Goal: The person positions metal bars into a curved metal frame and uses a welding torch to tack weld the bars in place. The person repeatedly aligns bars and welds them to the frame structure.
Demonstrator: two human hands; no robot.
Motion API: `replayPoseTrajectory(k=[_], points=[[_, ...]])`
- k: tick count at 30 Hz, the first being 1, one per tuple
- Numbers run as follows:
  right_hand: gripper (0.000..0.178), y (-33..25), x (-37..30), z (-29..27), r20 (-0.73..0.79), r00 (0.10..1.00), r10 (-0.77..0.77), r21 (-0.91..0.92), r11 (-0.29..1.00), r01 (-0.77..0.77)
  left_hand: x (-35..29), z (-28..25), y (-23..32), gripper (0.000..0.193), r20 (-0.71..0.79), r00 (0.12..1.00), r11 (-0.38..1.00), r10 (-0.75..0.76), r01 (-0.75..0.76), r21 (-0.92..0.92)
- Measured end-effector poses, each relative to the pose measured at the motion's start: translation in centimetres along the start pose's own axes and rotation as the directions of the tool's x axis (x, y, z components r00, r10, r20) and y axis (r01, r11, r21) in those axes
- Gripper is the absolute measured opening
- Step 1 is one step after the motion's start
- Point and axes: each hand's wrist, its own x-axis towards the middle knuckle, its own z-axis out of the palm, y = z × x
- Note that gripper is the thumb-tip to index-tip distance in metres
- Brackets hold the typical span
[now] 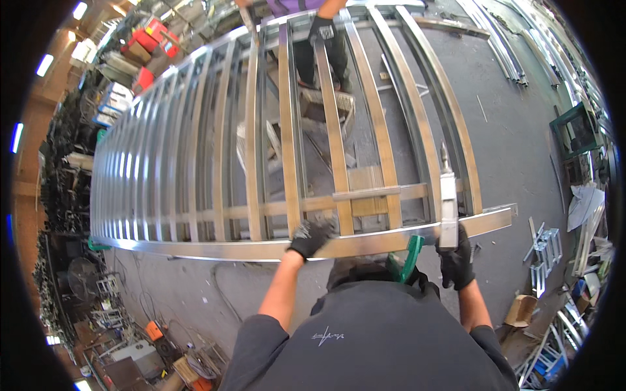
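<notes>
A large frame of shiny metal studs lies before me, its near ends meeting a long metal rail. My left hand, in a black glove, is closed over this rail beside a stud's end; its fingertips are partly blurred. My gloved right hand grips the lower end of a silver, boxy tool with a narrow pointed tip, held upright in front of the frame's right end. A green bracket-like support touches the rail between my hands. A short metal strip lies across two studs.
Across the frame, a co-worker's black-gloved hand rests at a stud's far end. A worn crate-like box sits under the studs. Metal lengths lie far right; a cardboard box and scrap lie near right. A fan stands left.
</notes>
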Motion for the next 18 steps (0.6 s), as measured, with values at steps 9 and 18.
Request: replayPoseTrajectory(k=[9, 18], points=[[0.057, -12.6, 6.3, -8.9, 0.376, 0.807, 0.455, -0.086, 0.885, -0.458, 12.6, -10.0, -5.4, 0.069, -0.186, 0.88, 0.465, -0.437, 0.044, -0.884], [0.055, -15.2, 17.2, -2.5, 0.797, 0.414, 0.439, -0.491, 0.871, 0.021, 25.0, -7.1, -6.2, 0.058, 0.097, 0.857, -0.223, -0.506, -0.021, -0.975]])
